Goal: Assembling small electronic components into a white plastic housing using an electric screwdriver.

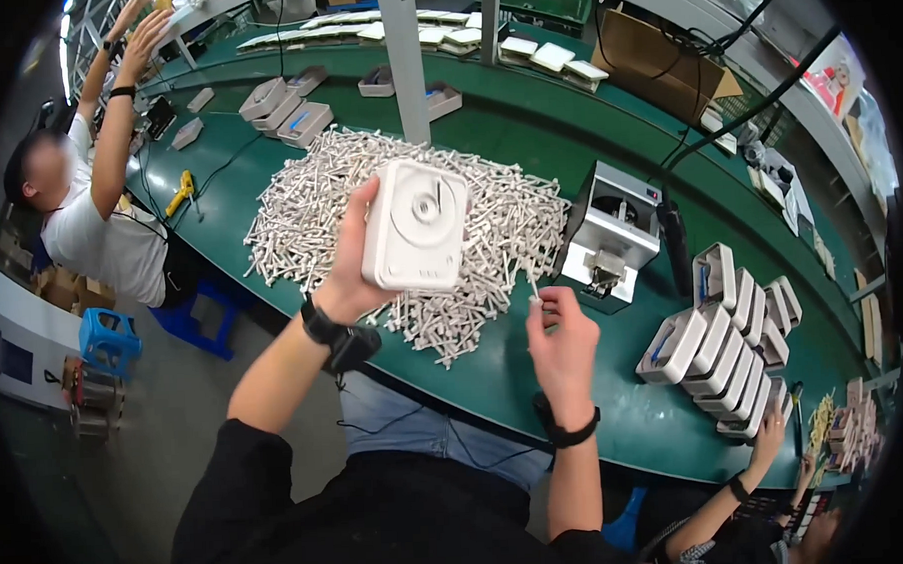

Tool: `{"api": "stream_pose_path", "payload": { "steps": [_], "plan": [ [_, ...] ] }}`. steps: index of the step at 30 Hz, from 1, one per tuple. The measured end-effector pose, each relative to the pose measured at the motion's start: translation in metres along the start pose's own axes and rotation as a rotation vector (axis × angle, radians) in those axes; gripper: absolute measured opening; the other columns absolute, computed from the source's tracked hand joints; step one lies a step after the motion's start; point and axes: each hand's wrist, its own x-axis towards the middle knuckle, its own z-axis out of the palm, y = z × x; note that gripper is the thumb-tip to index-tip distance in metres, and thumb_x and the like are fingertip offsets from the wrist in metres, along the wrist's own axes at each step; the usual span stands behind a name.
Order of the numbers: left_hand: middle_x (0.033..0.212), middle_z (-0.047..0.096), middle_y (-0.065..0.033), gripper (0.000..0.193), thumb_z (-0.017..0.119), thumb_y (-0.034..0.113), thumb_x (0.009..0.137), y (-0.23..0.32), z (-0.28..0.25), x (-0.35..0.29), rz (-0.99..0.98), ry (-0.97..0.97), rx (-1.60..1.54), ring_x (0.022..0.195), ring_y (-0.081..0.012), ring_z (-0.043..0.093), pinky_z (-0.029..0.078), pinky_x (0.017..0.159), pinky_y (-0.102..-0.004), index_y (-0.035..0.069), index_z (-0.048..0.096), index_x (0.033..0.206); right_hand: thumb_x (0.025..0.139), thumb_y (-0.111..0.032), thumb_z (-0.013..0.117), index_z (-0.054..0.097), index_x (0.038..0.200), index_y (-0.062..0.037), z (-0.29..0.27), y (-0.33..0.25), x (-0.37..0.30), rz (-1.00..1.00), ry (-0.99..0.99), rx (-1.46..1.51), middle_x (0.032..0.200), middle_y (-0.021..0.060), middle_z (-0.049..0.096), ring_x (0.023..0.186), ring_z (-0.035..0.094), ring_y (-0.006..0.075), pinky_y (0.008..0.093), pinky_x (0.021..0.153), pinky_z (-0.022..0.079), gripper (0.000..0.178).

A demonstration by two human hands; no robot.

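My left hand [347,258] grips a white, rounded-square plastic housing [401,252] by its left side, above the green workbench. A round recess with a spiral-like centre shows on the housing's face. Behind and below it spreads a large heap of small white rod-shaped pieces with wider ends [314,202]. At the heap's right edge, my right hand [565,343] has thumb and fingers pinched on one slim white rod-shaped piece [533,283], which points up and away from me. The two hands are apart.
A boxy metal bench machine [614,232] stands right of the heap. Stacked grey-white trays [712,338] sit farther right, beside a co-worker's hand [771,428]. Another person [107,229] reaches up at the left, near a yellow tool [181,193]. A grey post [404,65] rises behind the heap.
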Motion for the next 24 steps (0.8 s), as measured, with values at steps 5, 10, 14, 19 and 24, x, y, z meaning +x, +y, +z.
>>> {"api": "stream_pose_path", "payload": {
  "steps": [5, 10, 14, 19, 24],
  "plan": [
    [0.145, 0.061, -0.0254, 0.081, 0.035, 0.064, 0.107, -0.059, 0.006, -0.049, -0.106, 0.135, -0.072, 0.122, -0.0387, 0.069, 0.057, 0.105, -0.0513, 0.001, 0.046, 0.156, 0.091, 0.008, 0.073, 0.072, 0.11, 0.002, -0.013, -0.024, -0.034, -0.097, -0.081, 0.476, 0.092, 0.0142, 0.073, 0.067, 0.069, 0.0202, 0.0307, 0.057, 0.056, 0.02],
    [0.14, 0.065, -0.0219, 0.078, 0.036, 0.064, 0.107, -0.091, 0.002, -0.056, -0.211, 0.158, -0.07, 0.119, -0.0376, 0.07, 0.058, 0.102, -0.0509, 0.002, 0.049, 0.153, 0.088, 0.012, 0.076, 0.074, 0.106, 0.0049, 0.0, -0.014, -0.054, -0.389, -0.044, 0.178, 0.091, 0.0152, 0.073, 0.067, 0.068, 0.0209, 0.0329, 0.056, 0.055, 0.02],
    [0.138, 0.066, -0.0201, 0.078, 0.036, 0.065, 0.107, -0.098, 0.001, -0.049, -0.238, 0.125, -0.147, 0.119, -0.0365, 0.07, 0.058, 0.102, -0.0503, 0.003, 0.049, 0.153, 0.087, 0.011, 0.077, 0.073, 0.106, 0.0063, 0.001, -0.008, -0.057, -0.583, 0.056, -0.082, 0.09, 0.0158, 0.073, 0.069, 0.069, 0.0235, 0.0316, 0.059, 0.056, 0.02],
    [0.141, 0.064, -0.019, 0.082, 0.034, 0.068, 0.106, -0.114, 0.016, -0.041, -0.197, 0.137, -0.174, 0.121, -0.0346, 0.068, 0.057, 0.103, -0.0496, 0.004, 0.045, 0.156, 0.082, 0.009, 0.079, 0.072, 0.107, 0.0035, -0.007, 0.005, -0.058, -0.479, 0.052, 0.02, 0.091, 0.0129, 0.071, 0.072, 0.069, 0.0261, 0.0359, 0.058, 0.055, 0.026],
    [0.147, 0.059, -0.0159, 0.087, 0.051, 0.068, 0.102, -0.11, -0.005, -0.042, -0.259, 0.057, 0.032, 0.126, -0.0331, 0.065, 0.055, 0.105, -0.0466, 0.003, 0.042, 0.159, 0.09, 0.005, 0.077, 0.071, 0.105, 0.005, -0.049, -0.002, -0.025, -0.538, -0.169, 0.005, 0.092, 0.0177, 0.073, 0.077, 0.072, 0.0272, 0.0331, 0.069, 0.058, 0.016]
  ]
}}
